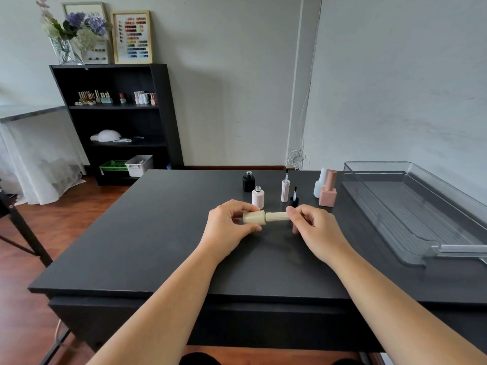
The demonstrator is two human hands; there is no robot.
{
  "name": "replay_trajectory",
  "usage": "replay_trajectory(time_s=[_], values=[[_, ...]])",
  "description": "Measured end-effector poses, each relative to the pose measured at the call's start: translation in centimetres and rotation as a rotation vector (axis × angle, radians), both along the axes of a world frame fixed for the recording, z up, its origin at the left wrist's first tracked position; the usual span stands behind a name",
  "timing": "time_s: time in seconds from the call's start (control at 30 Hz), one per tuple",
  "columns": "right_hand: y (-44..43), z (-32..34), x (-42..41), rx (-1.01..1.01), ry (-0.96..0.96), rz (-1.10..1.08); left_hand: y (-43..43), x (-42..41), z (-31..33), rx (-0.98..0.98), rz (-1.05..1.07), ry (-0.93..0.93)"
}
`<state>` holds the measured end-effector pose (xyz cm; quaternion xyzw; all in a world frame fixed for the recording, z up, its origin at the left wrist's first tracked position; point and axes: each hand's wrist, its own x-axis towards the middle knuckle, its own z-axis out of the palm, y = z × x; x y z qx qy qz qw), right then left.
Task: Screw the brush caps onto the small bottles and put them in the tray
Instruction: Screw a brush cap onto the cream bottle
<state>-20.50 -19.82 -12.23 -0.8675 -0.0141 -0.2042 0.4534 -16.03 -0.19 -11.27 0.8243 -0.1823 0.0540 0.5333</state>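
Note:
My left hand (pixel 232 225) grips a cream bottle (pixel 254 216) held sideways above the black table (pixel 158 246). My right hand (pixel 313 227) pinches its cream cap (pixel 276 216), which sits against the bottle's neck. Behind them stand an open black bottle (pixel 248 182) and an open pale pink bottle (pixel 257 198). A pale pink brush cap (pixel 285 189) and a small black brush cap (pixel 294 199) stand brush-up beside them. A capped pink bottle (pixel 328 194) and a capped light blue bottle (pixel 320 183) stand further right. The clear plastic tray (pixel 448 206) lies at the table's right.
A black shelf unit (pixel 158 114) with small bottles and bins stands against the wall at the left. A vase of flowers (pixel 71 35) and framed colour charts (pixel 131 36) sit on top of it. A coiled white cable (pixel 296 156) hangs behind the table.

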Motion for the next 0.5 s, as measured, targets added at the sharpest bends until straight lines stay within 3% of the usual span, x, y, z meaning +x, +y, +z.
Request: replay_trajectory(time_s=[0.13,0.3,0.5], values=[[0.02,-0.03,-0.16,-0.012,-0.057,0.070,0.13,0.03,-0.07,-0.002,0.006,-0.007],[0.02,0.09,0.03,-0.075,-0.020,-0.004,0.10,0.13,-0.06,0.019,-0.007,-0.016],[0.10,0.25,-0.35,-0.022,-0.060,0.075,0.10,0.16,-0.11,0.001,0.012,-0.002]])
